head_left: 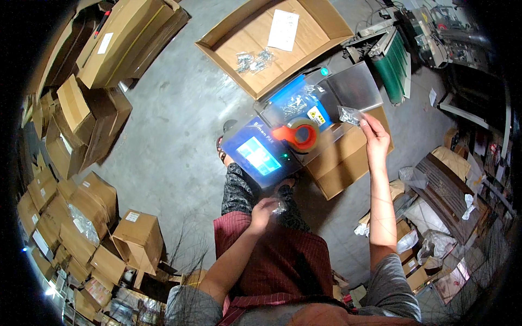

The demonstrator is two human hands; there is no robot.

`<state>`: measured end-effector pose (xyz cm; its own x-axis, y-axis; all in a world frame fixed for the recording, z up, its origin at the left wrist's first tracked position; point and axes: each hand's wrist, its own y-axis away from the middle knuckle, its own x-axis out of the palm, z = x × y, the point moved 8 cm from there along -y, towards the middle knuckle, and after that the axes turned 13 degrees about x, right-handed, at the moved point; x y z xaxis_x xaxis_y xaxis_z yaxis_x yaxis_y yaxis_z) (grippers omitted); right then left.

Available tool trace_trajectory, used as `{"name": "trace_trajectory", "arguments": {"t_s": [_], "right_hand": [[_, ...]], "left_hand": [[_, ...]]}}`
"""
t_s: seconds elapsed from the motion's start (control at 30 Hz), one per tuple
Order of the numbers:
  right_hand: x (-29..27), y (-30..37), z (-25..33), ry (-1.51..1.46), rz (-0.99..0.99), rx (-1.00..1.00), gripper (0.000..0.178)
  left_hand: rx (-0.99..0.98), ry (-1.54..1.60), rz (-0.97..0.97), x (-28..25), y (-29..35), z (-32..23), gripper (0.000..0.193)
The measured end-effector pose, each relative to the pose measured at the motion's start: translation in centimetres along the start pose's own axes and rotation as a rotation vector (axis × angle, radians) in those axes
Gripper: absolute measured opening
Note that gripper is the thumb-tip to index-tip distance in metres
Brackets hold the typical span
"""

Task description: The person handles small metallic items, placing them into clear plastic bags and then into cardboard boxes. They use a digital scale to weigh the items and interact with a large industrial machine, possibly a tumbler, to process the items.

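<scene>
My right hand (376,136) is raised at the right, thumb and fingers pinching a small clear plastic bag (349,115) with shiny metal pieces in it. Low in front of my lap, my left hand (263,213) is closed on a crumpled piece of clear plastic (279,206); whether anything is inside it cannot be made out. Between and beyond the hands stands a blue machine (242,142) with a lit screen (261,156). An orange tape dispenser (298,130) rests on it. Several small metal pieces (299,102) lie in the machine's blue part, near a metal chute (356,87).
An open carton (223,51) beyond the machine contains several small bags of metal parts (254,61) and a white sheet (283,30). Another carton (340,163) sits beneath the chute. Stacked boxes (138,239) fill the left; a green conveyor (392,70) stands far right.
</scene>
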<state>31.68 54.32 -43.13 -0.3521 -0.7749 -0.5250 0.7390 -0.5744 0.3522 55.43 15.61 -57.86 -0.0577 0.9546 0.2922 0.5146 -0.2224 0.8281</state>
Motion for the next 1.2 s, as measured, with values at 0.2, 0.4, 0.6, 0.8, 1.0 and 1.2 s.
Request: {"name": "trace_trajectory", "arguments": {"t_s": [0.2, 0.4, 0.6, 0.8, 1.0, 1.2], "right_hand": [[6.8, 8.2, -7.9, 0.393, 0.419, 0.104, 0.036], [13.6, 23.1, -13.6, 0.304, 0.961, 0.284, 0.036], [10.4, 18.5, -7.6, 0.404, 0.498, -0.012, 0.019], [3.3, 9.4, -4.1, 0.279, 0.080, 0.144, 0.013], [0.6, 2.9, -0.5, 0.202, -0.064, -0.064, 0.020], [1.3, 0.9, 3.8, 0.332, -0.096, -0.219, 0.019]], "left_hand": [[-0.120, 0.294, 0.067, 1.1, 0.1, -0.4, 0.029], [-0.154, 0.432, 0.206, 3.6, 1.4, -4.2, 0.038], [-0.176, 0.317, 0.119, 1.9, 0.7, -2.2, 0.033], [-0.163, 0.215, -0.081, -0.9, -0.3, 0.0, 0.026], [-0.155, 0.202, -0.115, -1.5, -0.5, 0.8, 0.025], [-0.151, 0.205, -0.114, -1.7, -0.5, 0.9, 0.026]]}}
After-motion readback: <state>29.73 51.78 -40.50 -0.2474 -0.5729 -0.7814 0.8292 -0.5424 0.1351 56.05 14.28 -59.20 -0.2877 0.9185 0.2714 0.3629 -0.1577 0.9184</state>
